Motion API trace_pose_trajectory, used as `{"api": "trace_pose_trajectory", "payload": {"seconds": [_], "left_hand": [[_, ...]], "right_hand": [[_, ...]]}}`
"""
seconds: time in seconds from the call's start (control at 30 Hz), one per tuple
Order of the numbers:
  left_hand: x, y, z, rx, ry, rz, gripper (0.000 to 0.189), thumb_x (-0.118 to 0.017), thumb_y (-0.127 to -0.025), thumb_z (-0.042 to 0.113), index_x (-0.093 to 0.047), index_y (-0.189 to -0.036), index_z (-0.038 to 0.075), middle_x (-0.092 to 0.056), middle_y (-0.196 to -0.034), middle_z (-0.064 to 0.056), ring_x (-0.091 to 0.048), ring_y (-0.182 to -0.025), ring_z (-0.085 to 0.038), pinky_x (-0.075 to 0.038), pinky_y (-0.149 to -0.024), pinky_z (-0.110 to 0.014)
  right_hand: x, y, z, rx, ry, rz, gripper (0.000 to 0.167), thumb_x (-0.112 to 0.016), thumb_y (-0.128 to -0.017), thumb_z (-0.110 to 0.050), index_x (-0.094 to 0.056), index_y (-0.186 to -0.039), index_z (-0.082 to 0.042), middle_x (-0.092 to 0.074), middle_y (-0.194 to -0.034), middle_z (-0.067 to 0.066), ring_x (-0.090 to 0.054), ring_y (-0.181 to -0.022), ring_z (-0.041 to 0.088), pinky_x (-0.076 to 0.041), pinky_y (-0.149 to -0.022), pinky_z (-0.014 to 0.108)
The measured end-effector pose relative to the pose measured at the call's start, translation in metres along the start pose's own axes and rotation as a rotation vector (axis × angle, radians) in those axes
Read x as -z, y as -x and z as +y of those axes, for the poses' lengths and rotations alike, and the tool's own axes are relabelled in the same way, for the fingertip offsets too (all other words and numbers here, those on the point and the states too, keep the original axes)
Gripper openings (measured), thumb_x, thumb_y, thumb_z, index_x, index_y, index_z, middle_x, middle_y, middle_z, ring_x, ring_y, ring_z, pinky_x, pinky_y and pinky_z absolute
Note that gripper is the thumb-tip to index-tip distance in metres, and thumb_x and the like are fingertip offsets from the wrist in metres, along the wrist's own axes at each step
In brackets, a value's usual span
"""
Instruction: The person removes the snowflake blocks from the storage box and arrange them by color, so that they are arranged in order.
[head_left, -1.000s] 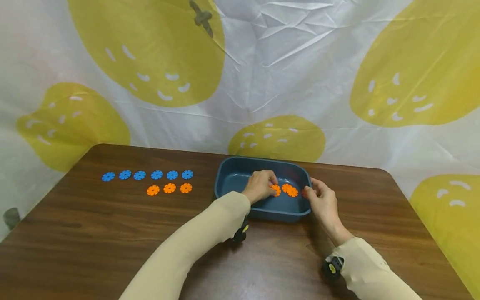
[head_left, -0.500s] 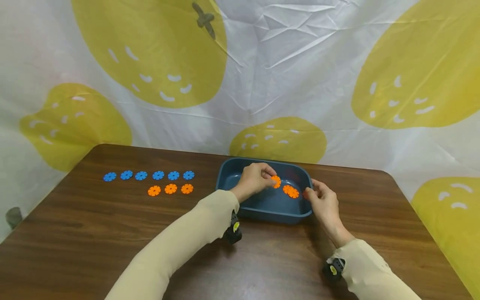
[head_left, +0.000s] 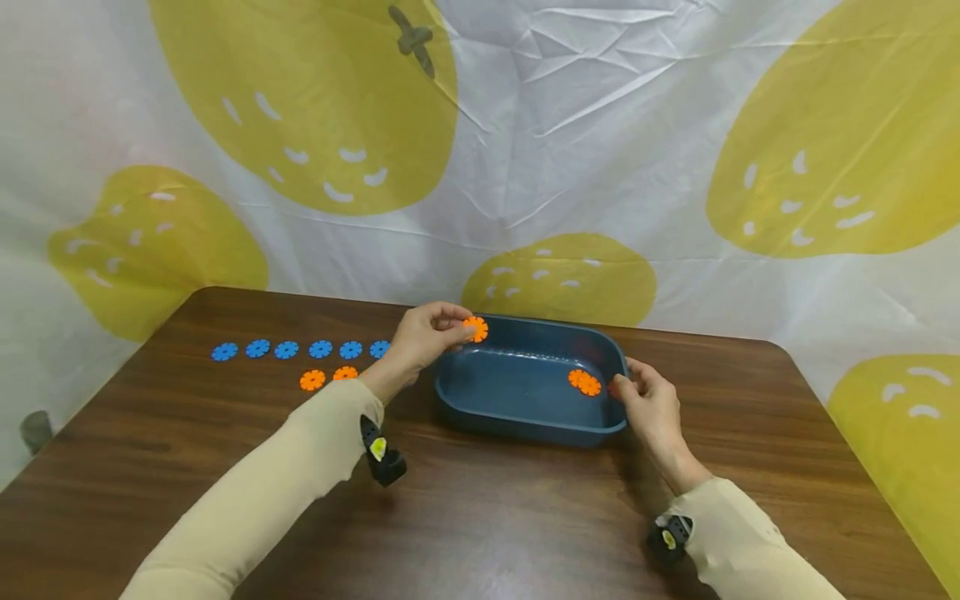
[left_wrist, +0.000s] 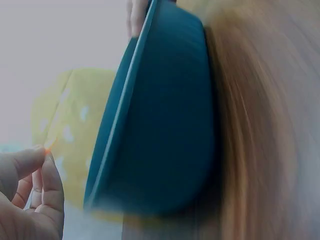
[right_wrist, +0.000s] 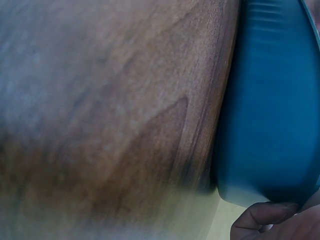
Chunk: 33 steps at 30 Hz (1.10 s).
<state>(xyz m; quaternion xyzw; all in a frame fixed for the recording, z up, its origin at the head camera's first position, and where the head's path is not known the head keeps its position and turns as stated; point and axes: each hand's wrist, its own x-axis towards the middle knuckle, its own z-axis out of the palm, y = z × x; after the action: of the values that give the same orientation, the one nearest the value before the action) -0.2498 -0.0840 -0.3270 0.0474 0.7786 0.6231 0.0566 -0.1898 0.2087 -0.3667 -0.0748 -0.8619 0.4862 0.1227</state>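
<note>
My left hand [head_left: 423,340] pinches an orange notched plastic disc [head_left: 476,329] between thumb and fingers, over the left end of a dark blue-grey plastic bin [head_left: 517,423]. In the left wrist view the pinched disc [left_wrist: 51,146] shows as a thin edge between the fingertips. My right hand [head_left: 652,408] grips the bin's right-hand rim, thumb towards the inside. The right wrist view shows curled fingers [right_wrist: 265,217] against the end of the bin [right_wrist: 272,100]. Orange discs [head_left: 584,382] lie overlapping on the bin's floor near its right end.
Left of the bin, a row of several blue notched discs [head_left: 287,350] lies on the brown wooden table [head_left: 480,517]. In front of it are orange discs [head_left: 312,380], partly hidden by my left wrist. A lemon-print cloth [head_left: 555,167] hangs behind the table.
My left hand has lifted the orange disc from the bin's floor and moved left with it to the left rim. The right hand keeps its grip on the bin.
</note>
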Motion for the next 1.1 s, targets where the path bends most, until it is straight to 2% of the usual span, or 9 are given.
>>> {"api": "trace_pose_trajectory", "payload": {"seconds": [0.17,0.33,0.43,0.6,0.87,1.1], "left_hand": [[0.044,0.010,-0.018,0.026,-0.036,0.050,0.030,-0.066,-0.089,0.015,-0.061,-0.117,0.004,-0.066,-0.104,-0.013,-0.065,-0.089,-0.026,-0.052,-0.086,-0.042],[0.087,0.022,-0.039,0.091,-0.062,0.093,0.038,-0.064,-0.091,0.021,-0.056,-0.124,0.005,-0.066,-0.103,-0.007,-0.065,-0.089,-0.018,-0.053,-0.085,-0.035],[0.110,0.031,-0.051,0.125,-0.084,0.109,0.042,-0.062,-0.091,0.022,-0.053,-0.127,0.003,-0.065,-0.104,-0.005,-0.065,-0.093,-0.015,-0.053,-0.084,-0.030],[0.141,0.043,-0.068,0.162,-0.099,0.137,0.045,-0.060,-0.093,0.021,-0.049,-0.131,0.000,-0.063,-0.099,0.003,-0.065,-0.085,-0.006,-0.054,-0.081,-0.025],[0.179,0.054,-0.093,0.207,-0.095,0.183,0.049,-0.058,-0.094,0.018,-0.044,-0.134,-0.007,-0.057,-0.084,0.018,-0.061,-0.076,0.004,-0.053,-0.076,-0.018],[0.194,0.058,-0.103,0.242,-0.107,0.214,0.045,-0.060,-0.092,0.015,-0.048,-0.129,-0.008,-0.058,-0.075,0.020,-0.061,-0.070,0.005,-0.053,-0.070,-0.017]], "right_hand": [[0.000,0.000,0.000,0.001,0.000,0.002,0.035,-0.053,-0.094,-0.010,-0.054,-0.126,0.005,-0.067,-0.080,0.015,-0.070,-0.081,0.019,-0.046,-0.063,0.007],[-0.001,0.001,-0.001,-0.004,-0.002,0.001,0.036,-0.052,-0.095,-0.010,-0.053,-0.127,0.005,-0.066,-0.084,0.019,-0.069,-0.087,0.026,-0.048,-0.065,0.009],[-0.001,0.001,-0.001,-0.008,0.002,0.001,0.036,-0.052,-0.095,-0.011,-0.053,-0.128,0.005,-0.066,-0.084,0.018,-0.069,-0.090,0.028,-0.048,-0.066,0.010],[-0.001,0.001,0.000,-0.009,0.006,0.001,0.037,-0.052,-0.095,-0.011,-0.053,-0.128,0.004,-0.068,-0.085,0.017,-0.069,-0.089,0.026,-0.049,-0.066,0.011],[-0.001,0.001,0.002,-0.011,0.016,-0.002,0.036,-0.051,-0.095,-0.011,-0.053,-0.128,0.003,-0.067,-0.091,0.023,-0.069,-0.089,0.028,-0.046,-0.064,0.008],[-0.001,0.001,0.001,-0.017,0.020,-0.003,0.036,-0.051,-0.095,-0.012,-0.053,-0.129,0.003,-0.068,-0.091,0.021,-0.068,-0.084,0.020,-0.046,-0.064,0.007]]}}
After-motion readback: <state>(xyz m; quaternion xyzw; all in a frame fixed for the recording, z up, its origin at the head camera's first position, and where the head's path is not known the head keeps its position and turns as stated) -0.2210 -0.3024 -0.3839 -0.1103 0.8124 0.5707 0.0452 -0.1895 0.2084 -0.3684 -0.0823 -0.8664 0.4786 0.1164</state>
